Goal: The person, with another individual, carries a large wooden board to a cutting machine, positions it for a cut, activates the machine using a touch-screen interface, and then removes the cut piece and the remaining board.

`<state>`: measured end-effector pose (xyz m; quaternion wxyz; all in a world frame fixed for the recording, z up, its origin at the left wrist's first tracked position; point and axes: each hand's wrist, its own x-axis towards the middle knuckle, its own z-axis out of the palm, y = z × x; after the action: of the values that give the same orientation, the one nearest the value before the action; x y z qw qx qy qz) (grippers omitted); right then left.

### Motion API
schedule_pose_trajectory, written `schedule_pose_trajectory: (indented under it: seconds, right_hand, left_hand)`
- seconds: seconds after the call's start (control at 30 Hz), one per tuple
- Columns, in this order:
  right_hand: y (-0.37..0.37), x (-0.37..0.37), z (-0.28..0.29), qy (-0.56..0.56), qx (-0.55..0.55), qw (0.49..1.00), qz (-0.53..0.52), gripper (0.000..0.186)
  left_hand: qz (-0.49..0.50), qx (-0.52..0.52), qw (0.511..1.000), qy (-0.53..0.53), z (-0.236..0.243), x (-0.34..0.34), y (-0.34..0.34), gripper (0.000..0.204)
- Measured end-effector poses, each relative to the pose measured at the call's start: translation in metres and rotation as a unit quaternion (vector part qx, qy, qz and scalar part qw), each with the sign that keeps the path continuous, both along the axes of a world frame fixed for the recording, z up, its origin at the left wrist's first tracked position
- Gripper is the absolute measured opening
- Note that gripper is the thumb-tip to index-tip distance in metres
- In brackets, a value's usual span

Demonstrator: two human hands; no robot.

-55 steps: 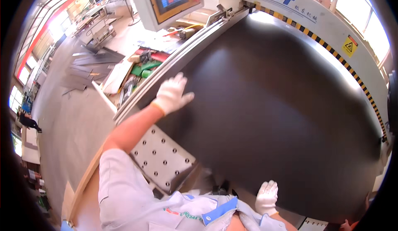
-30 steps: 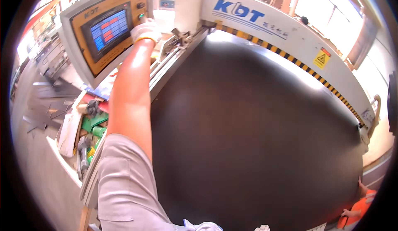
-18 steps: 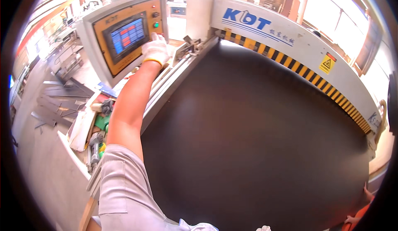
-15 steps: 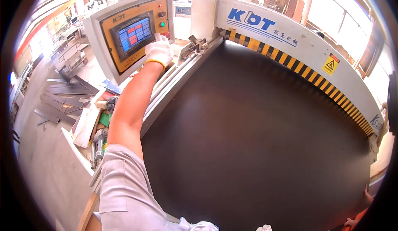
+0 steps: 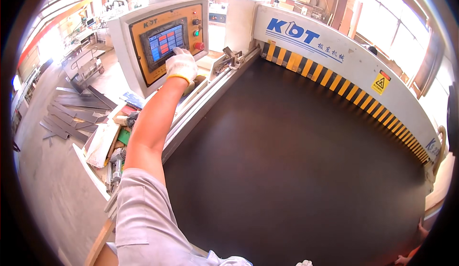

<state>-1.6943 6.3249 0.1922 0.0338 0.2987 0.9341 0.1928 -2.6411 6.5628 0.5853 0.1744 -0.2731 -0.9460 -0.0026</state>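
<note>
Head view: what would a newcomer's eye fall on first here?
Probably the broad dark panel filling the middle and lower right. Along its far edge, the black-and-yellow striped strip stands out under a white machine beam. At upper left, the white-gloved left hand is at the lower right of the orange-faced control box's lit screen.

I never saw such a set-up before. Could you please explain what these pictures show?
No robot here: a person works, filmed by a head-worn fisheye camera, so straight edges bend. The left grip, a white-gloved hand, is at the touchscreen of a control panel; contact is unclear, and nothing held shows. Of the right grip, only fingertips show at the lower edge; what it holds is hidden. A large dark board lies flat, reaching the striped curtain under a white machine beam. Another person's hands are at its right edge.
</note>
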Motion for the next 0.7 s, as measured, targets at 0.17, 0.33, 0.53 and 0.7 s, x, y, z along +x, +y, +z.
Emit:
schedule_pose_trajectory:
  seconds: [0.17, 0.33, 0.53, 0.7]
  right_hand:
    - [0.001, -0.009, 0.004, 0.011, 0.002, 1.000, 0.002, 0.090]
    - [0.002, -0.013, 0.005, 0.035, 0.016, 0.999, -0.001, 0.084]
    - [0.005, -0.025, 0.009, 0.092, 0.042, 0.995, 0.003, 0.055]
    - [0.006, -0.028, 0.018, 0.181, 0.075, 0.980, 0.041, 0.048]
  left_hand:
    - [-0.091, -0.005, 0.996, -0.012, -0.018, 0.027, -0.022, 0.069]
    - [-0.265, -0.040, 0.954, -0.134, -0.100, 0.135, -0.058, 0.052]
    - [-0.421, -0.057, 0.890, -0.168, -0.263, 0.262, -0.192, 0.085]
    - [-0.300, -0.029, 0.934, -0.189, -0.304, 0.316, -0.282, 0.095]
